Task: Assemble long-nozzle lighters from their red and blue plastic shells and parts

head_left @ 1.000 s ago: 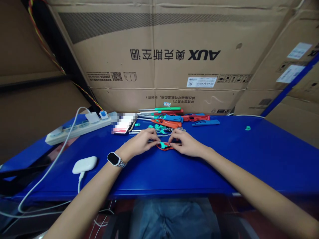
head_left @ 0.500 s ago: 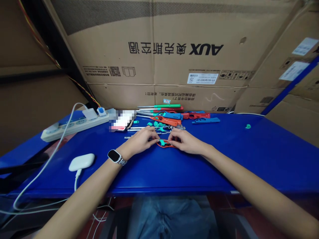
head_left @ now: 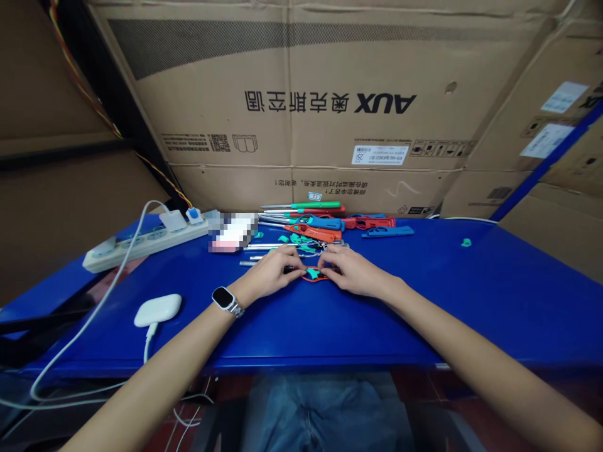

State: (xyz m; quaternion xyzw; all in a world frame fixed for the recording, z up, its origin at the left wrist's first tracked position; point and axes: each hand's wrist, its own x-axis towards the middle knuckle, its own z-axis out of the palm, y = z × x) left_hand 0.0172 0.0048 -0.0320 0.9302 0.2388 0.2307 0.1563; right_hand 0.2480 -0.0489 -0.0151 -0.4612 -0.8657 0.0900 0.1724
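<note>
My left hand (head_left: 273, 271) and my right hand (head_left: 351, 271) meet at the middle of the blue table (head_left: 471, 295), fingers curled and pinching a small red lighter body (head_left: 315, 277) that carries a teal trigger piece. The red part lies flat on the table between the fingertips, mostly hidden by them. My left wrist wears a smartwatch (head_left: 224, 299). Just behind the hands lies a heap of long lighters and loose parts (head_left: 325, 227) in red, blue and green, with metal tubes.
A white power strip (head_left: 141, 242) with plugs lies at the back left. A white charging case (head_left: 157, 310) on a cable sits front left. One small teal piece (head_left: 466, 242) lies alone at the right. Large cardboard boxes (head_left: 306, 100) wall off the back.
Both hands stay on the red part; the fingers have closed in tighter over it, hiding more of it. The view has shifted slightly.
</note>
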